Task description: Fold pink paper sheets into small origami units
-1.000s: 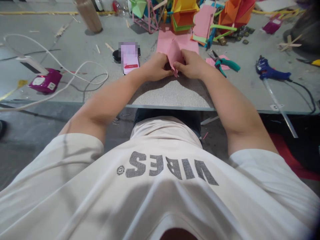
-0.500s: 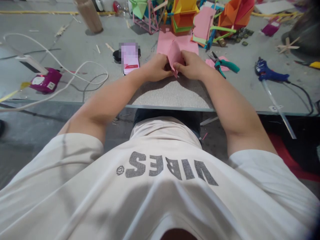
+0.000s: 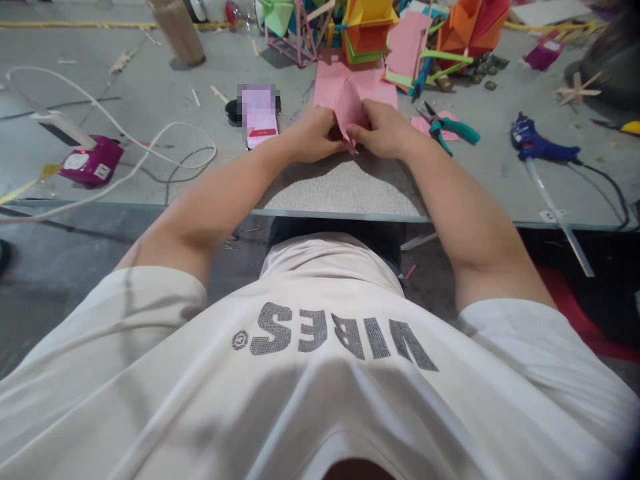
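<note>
A folded piece of pink paper point(image 3: 349, 107) stands upright between my two hands, close above the table. My left hand point(image 3: 317, 135) is closed on its left side, the fingertips partly hidden. On the other side my right hand point(image 3: 383, 130) pinches the paper, thumb in front and fingers behind. Flat pink sheets point(image 3: 325, 83) lie just beyond. To the right, teal-handled pliers point(image 3: 450, 128) rest partly over a small pink scrap.
Colourful paper-and-stick models point(image 3: 370, 30) crowd the far middle. A phone point(image 3: 261, 120) lies left of my hands. Farther left is a purple power adapter point(image 3: 93, 160) with white cables. A blue glue gun point(image 3: 543, 141) lies at right, its clear stick overhanging the table edge.
</note>
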The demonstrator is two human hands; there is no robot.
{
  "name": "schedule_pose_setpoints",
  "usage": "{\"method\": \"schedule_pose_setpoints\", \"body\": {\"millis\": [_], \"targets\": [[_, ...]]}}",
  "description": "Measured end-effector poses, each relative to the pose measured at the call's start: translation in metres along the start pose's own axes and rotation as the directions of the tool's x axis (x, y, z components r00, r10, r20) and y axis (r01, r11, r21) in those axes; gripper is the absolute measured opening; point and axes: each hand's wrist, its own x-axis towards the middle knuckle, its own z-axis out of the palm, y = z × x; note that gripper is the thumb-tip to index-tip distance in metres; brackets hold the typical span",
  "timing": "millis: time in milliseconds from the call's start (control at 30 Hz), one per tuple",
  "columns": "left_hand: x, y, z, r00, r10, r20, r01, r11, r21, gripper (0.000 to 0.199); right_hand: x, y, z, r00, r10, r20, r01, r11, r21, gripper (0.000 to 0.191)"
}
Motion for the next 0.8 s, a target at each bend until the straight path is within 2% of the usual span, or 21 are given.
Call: {"method": "schedule_pose_setpoints", "body": {"millis": [300, 400, 600, 800], "targets": [[-0.002, 0.010, -0.003, 0.999, -0.047, -0.004, 0.048, 0.998, 0.029, 0.027, 0.001, 0.004, 0.001, 0.999, -0.052, -0.016, 0.051, 0.998, -0.019, 0.049], [-0.003, 0.013, -0.004, 0.999, -0.037, -0.001, 0.037, 0.999, 0.023, 0.032, 0.001, 0.004, 0.001, 1.000, 0.004, -0.003, -0.004, 1.000, -0.023, 0.051], [-0.004, 0.017, -0.005, 0.998, -0.063, 0.009, 0.062, 0.997, 0.046, 0.026, 0.001, 0.003, 0.000, 0.996, 0.088, 0.012, -0.087, 0.995, -0.052, 0.047], [-0.004, 0.014, -0.005, 0.999, -0.033, 0.010, 0.032, 0.998, 0.058, 0.029, 0.003, 0.010, 0.001, 0.997, -0.077, -0.011, 0.076, 0.996, -0.039, 0.041]]}}
